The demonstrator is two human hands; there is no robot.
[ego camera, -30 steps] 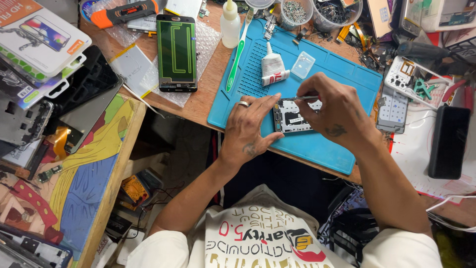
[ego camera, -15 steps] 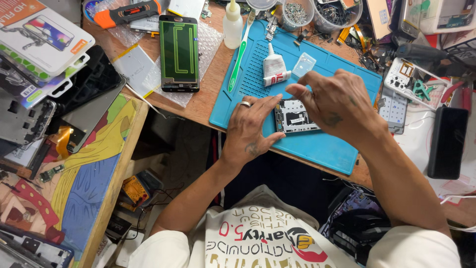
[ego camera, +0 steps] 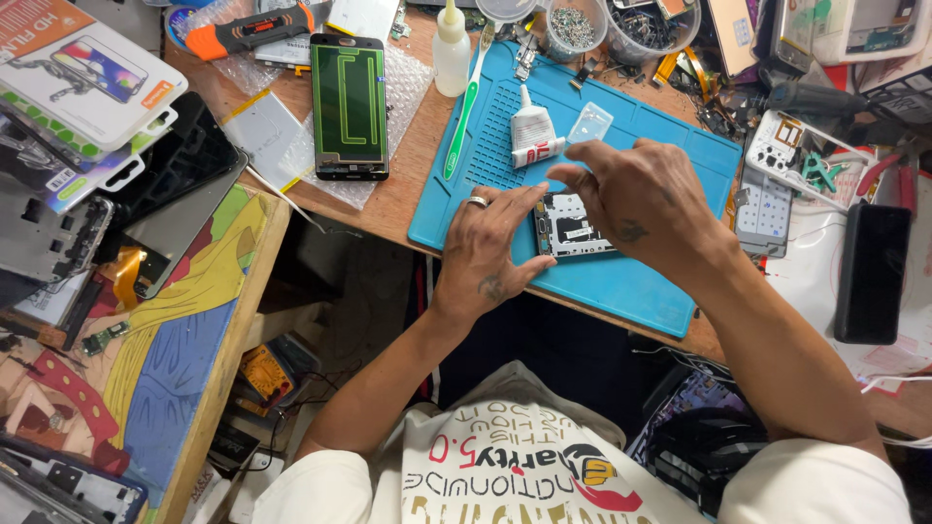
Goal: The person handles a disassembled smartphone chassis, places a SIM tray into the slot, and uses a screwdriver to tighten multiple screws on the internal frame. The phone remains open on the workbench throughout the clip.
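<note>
Blue mat point(ego camera: 670, 301) lies on the table point(ego camera: 398, 209) and serves as our landmark. At the mat's near middle sits an opened phone point(ego camera: 573, 225), its inner side up. Our left hand point(ego camera: 490, 254) rests on the mat's near left part, fingers closed against the phone's left edge, thumb at its near corner; a ring shows on one finger. Our right hand point(ego camera: 636, 199) arches over the phone's right half, fingertips drawn together above its far edge; whether they pinch anything, we cannot tell.

On the mat's far part: a glue tube point(ego camera: 532, 136), just beside it a small clear plastic piece point(ego camera: 589, 123), and a green toothbrush point(ego camera: 466, 112) along the left edge. A white bottle point(ego camera: 450, 53) stands just off the mat's far left corner. Left of the mat, well apart, a phone screen point(ego camera: 349, 105) lies on bubble wrap point(ego camera: 403, 87). Right of the mat, a grey keypad part point(ego camera: 762, 209) and a black phone point(ego camera: 872, 272).
</note>
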